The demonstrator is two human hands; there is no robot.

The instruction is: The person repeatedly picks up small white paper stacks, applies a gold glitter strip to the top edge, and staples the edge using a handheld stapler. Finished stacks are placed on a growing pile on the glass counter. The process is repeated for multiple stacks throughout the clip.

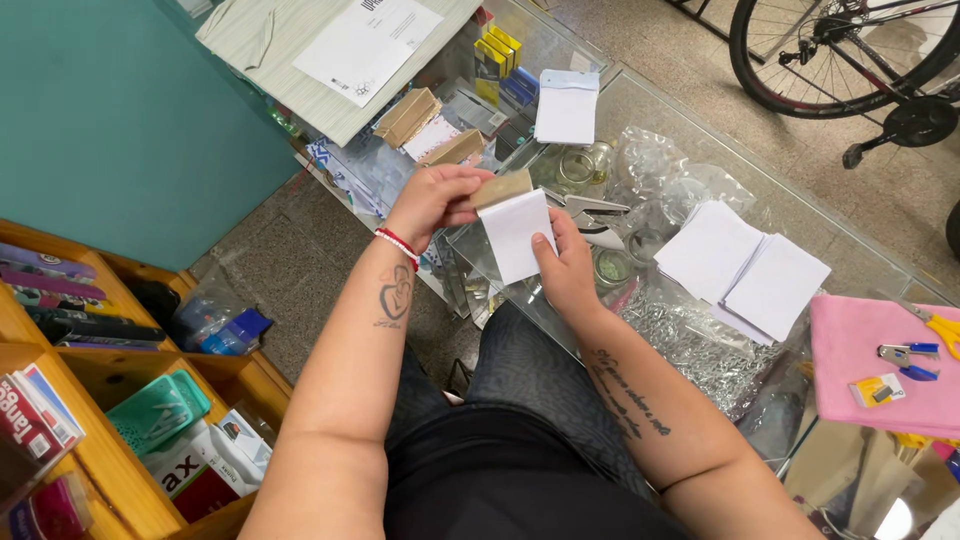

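Note:
A small white paper pad (517, 235) with a brown cardboard strip (502, 188) folded over its top edge is held over the glass counter (700, 130). My left hand (435, 203) pinches the cardboard strip at the pad's upper left. My right hand (566, 265) grips the pad's lower right edge, thumb on the front sheet. Both forearms carry tattoos, and a red and white bracelet circles my left wrist.
Two stacks of white sheets (745, 268) lie on the glass to the right, another white pad (567, 107) farther back. Scissors (592, 208) rest behind the pad. A pink board (860, 350) holds a staple remover and yellow scissors. Cardboard strips (408, 116), wooden shelves (100, 420), a bicycle (850, 60).

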